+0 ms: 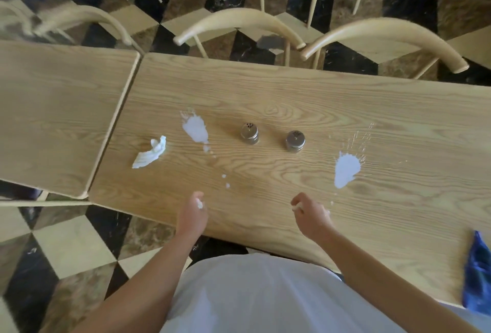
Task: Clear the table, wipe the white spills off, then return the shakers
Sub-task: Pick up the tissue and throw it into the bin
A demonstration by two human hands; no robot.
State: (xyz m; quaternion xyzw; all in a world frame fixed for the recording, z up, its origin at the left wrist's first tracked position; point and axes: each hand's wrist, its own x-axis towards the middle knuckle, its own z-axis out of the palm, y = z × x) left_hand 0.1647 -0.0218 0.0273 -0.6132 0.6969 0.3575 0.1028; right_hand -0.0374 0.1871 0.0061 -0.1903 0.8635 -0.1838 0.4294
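Two small metal shakers stand upright mid-table, the left shaker (249,133) and the right shaker (295,141). A white spill (196,129) lies left of them, with drops trailing toward me, and a second white spill (346,172) with splashes lies to the right. A crumpled white napkin (150,153) sits near the table's left edge. My left hand (192,213) and my right hand (310,214) hover over the near part of the table with loosely curled fingers. White specks show at the fingertips of both hands, and neither hand touches a shaker.
A blue cloth (477,274) lies at the near right edge of the wooden table (279,88). A second table (53,109) butts against it on the left. Curved wooden chair backs (239,20) line the far side over a checkered floor.
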